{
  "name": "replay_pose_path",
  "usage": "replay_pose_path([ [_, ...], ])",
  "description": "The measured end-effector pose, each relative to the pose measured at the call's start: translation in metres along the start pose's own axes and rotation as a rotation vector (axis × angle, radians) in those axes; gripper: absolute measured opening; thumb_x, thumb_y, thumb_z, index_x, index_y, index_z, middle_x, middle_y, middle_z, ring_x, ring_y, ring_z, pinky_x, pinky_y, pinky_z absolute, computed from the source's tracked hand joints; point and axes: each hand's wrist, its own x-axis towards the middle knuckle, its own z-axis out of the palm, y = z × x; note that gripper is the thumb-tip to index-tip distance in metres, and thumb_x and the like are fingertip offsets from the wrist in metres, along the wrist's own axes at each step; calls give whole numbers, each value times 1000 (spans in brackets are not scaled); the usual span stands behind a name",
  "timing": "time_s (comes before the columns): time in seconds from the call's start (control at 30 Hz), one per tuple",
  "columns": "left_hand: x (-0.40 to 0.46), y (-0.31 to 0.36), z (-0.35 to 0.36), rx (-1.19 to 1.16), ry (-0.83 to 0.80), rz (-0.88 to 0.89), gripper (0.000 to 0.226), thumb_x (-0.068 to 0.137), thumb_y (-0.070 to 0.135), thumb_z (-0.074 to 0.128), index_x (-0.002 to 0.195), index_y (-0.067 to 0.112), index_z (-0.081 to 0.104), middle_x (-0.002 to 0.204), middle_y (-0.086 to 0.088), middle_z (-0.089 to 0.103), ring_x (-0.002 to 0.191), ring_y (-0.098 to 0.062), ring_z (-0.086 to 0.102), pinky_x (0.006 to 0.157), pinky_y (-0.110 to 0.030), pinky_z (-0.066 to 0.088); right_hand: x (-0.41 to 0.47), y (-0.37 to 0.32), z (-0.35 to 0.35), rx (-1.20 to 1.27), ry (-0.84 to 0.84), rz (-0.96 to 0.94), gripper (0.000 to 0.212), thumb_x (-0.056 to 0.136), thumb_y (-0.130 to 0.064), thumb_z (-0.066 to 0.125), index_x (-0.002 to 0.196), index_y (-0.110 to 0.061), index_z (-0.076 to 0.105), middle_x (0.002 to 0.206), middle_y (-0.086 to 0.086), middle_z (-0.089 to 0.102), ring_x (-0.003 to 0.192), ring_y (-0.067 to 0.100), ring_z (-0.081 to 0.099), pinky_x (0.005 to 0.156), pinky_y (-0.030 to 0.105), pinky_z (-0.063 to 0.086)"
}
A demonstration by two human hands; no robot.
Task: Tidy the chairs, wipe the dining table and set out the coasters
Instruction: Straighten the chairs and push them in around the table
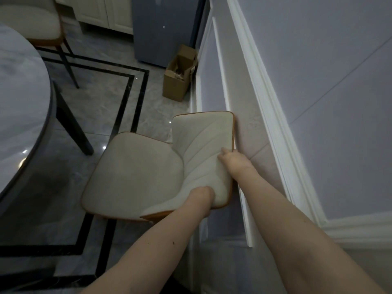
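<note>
Both forearms reach in from the near edge to a cream chair (pixel 135 172) standing against the wall (pixel 250 132) on the right, well apart from the dining table (pixel 23 98) at left. Left hand (pixel 201 198) grips the near end of the backrest, fingers curled over its top; right hand (pixel 232 159) pinches the far edge, thumb on the cushion. Risks, as I judge: dragging could scrape the backrest along the wall's moulding, or swing a leg into the table's dark leg (pixel 72 126).

Both hands (pixel 214 179) grip chair (pixel 135 175) backrest by wall (pixel 318 81).
</note>
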Motion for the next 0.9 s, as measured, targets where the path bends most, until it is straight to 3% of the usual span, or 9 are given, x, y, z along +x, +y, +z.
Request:
replay_pose_path([
  [0.07, -5, -2, 1, 23, 24, -2, 54, 89, 19, 60, 135, 3, 38, 137, -17, 46, 127, -33, 46, 102, -34, 38, -2, -4, 0, 54, -16, 48, 31, 99, -13, 34, 125, -3, 47, 126, 22, 48, 114, 41, 49, 93, 40, 43],
  [0.13, -10, -7, 2, -12, 17, -30, 54, 89, 21, 60, 135, 3, 38, 137, -17, 46, 127, -33, 46, 104, -37, 36, -2, -10, 2, 101, 0, 88, 31, 97, -10, 36, 124, 0, 47, 124, 22, 52, 111, 41, 52, 91, 41, 46],
  [0.27, -22, -17, 11, -29, -23, -54, 49, 89, 20, 60, 131, 2, 44, 134, -18, 49, 124, -33, 48, 104, -37, 39, -10, -29, 0, 206, -20, 160, 32, 94, -5, 38, 124, 3, 45, 122, 29, 51, 108, 43, 55, 89, 44, 47],
  [0.4, -40, -37, 18, -99, -100, -99, 39, 87, 17, 63, 123, 7, 56, 127, -12, 56, 116, -27, 55, 95, -32, 44, -26, -54, 0, 193, -33, 146, 35, 94, -4, 36, 127, 4, 45, 124, 30, 50, 113, 43, 53, 91, 45, 46],
  [0.53, -68, -62, 34, -91, -62, -52, 47, 90, 23, 60, 131, 4, 47, 137, -15, 47, 125, -28, 45, 103, -29, 32, -47, -82, -3, 115, 11, 73, 33, 94, -1, 40, 126, 6, 47, 125, 22, 51, 114, 41, 52, 92, 43, 48],
  [0.7, -105, -93, 47, 8, 14, -35, 45, 83, 30, 65, 121, 9, 53, 127, -16, 54, 116, -32, 53, 96, -33, 42, -80, -122, -14, 100, 77, 17, 30, 90, 1, 46, 118, 0, 56, 121, 18, 52, 111, 39, 56, 92, 41, 47],
  [0.8, -126, -107, 53, -5, 23, -54, 44, 83, 31, 64, 121, 11, 54, 127, -14, 54, 116, -30, 53, 95, -33, 41, -92, -141, -3, 464, 189, 81, 39, 89, -1, 47, 127, -5, 53, 130, 15, 48, 117, 36, 52, 100, 37, 43],
  [0.9, -141, -117, 55, -4, 23, -90, 46, 82, 27, 66, 124, 13, 53, 127, -12, 54, 116, -29, 52, 96, -33, 41, -106, -162, -2, 1061, 311, 227, 56, 91, -3, 47, 145, -2, 29, 150, 12, 28, 132, 33, 38, 110, 34, 32],
])
